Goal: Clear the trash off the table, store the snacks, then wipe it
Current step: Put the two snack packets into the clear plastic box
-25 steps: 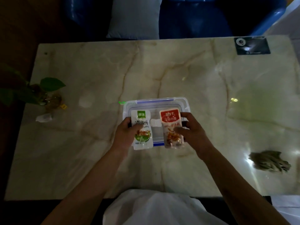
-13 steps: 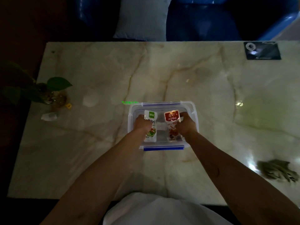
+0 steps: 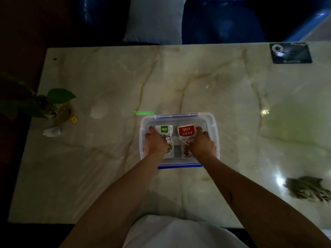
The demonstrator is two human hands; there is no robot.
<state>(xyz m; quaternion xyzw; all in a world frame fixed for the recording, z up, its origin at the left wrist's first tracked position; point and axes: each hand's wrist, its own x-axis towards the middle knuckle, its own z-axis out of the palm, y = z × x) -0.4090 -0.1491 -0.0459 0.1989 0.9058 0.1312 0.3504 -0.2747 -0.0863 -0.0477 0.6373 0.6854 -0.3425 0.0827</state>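
Inside one clear container (image 3: pixel 213 122), two snack packets (image 3: pixel 165 130) (image 3: pixel 186 133) under two hands (image 3: pixel 155 143) (image 3: pixel 203 145).

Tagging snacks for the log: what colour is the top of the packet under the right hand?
Red, with white lettering, on the snack packet in the head view.

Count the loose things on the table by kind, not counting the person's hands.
Snack packets: 2, green-label packet and red-label packet
Clear container: 1
Cloth: 1
Potted plant: 1
Crumpled paper scrap: 1
Dark card: 1
Total: 7
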